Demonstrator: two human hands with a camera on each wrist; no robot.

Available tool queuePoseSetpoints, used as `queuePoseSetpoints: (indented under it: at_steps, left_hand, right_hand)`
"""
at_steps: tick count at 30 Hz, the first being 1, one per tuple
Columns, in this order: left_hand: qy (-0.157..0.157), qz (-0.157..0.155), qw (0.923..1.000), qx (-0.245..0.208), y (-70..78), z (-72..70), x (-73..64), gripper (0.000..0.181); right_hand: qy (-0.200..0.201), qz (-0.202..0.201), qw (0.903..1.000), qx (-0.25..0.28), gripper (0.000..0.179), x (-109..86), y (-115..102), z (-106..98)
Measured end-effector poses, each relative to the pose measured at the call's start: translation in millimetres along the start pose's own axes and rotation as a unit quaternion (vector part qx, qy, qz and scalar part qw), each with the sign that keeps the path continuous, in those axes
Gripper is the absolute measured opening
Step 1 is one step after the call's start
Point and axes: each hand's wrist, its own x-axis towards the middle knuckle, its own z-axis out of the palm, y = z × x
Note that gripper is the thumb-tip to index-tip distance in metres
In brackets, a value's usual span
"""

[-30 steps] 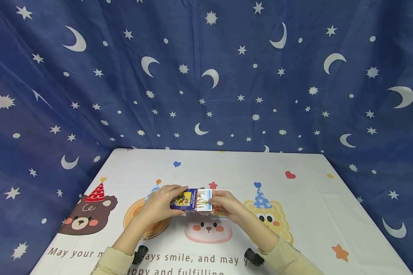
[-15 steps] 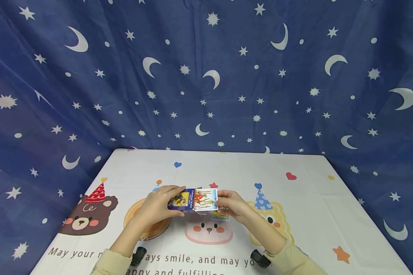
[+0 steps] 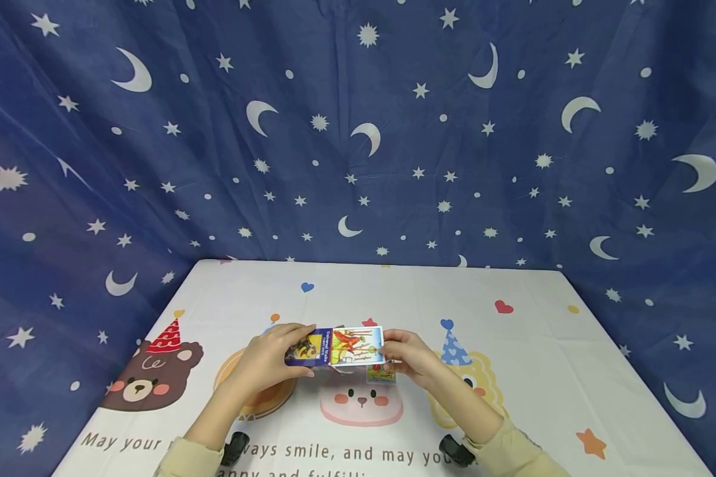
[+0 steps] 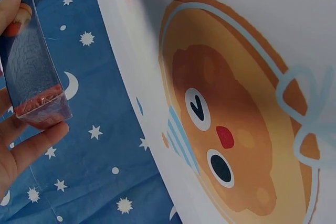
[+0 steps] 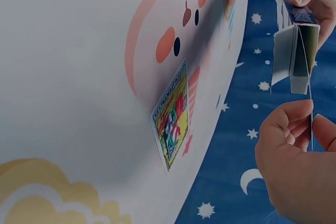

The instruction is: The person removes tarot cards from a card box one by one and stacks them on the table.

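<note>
My left hand (image 3: 265,358) grips a blue tarot card box (image 3: 307,348) above the table, fingers over the far side and thumb at the near side. In the right wrist view the box's open end faces my right hand, its white flap (image 5: 284,51) folded out. A tarot card (image 3: 357,346) with a figure and wands sticks out of that end. Its outer edge is pinched between the thumb and fingers of my right hand (image 3: 412,358). Under the right hand, another tarot card (image 5: 173,119), yellow with a red and green picture, lies face up on the table.
A white cloth printed with cartoon animals and lettering covers the table (image 3: 358,295). Behind it hangs a dark blue curtain (image 3: 358,172) with moons and stars. Black wrist straps (image 3: 235,449) sit near both sleeves.
My right hand has moved right and drawn the card farther out of the box, showing more of its picture. The left hand with the box has shifted slightly left.
</note>
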Motion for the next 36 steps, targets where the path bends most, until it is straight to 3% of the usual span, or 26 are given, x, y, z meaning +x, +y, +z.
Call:
queuePoseSetpoints:
  at_steps: [12, 20, 28, 36]
  left_hand:
    - [0.003, -0.006, 1.0000, -0.001, -4.1, -1.2, -1.7, 0.080]
    - [0.013, -0.004, 0.9999, -0.004, -8.2, -0.9, -4.5, 0.081]
    - [0.004, -0.013, 0.9999, 0.002, -12.3, -5.3, -3.9, 0.079]
    - [-0.012, -0.028, 0.9995, -0.002, -11.7, -6.9, -2.7, 0.078]
  right_hand:
    - [0.025, 0.002, 0.9994, 0.024, 0.037, 1.2, -3, -13]
    - [0.065, 0.003, 0.9978, 0.014, 0.037, 0.0, -5, -14]
    - [0.100, 0.004, 0.9945, 0.029, 0.042, 0.9, -4, -17]
    - [0.079, 0.013, 0.9960, 0.041, 0.045, 1.2, -2, -24]
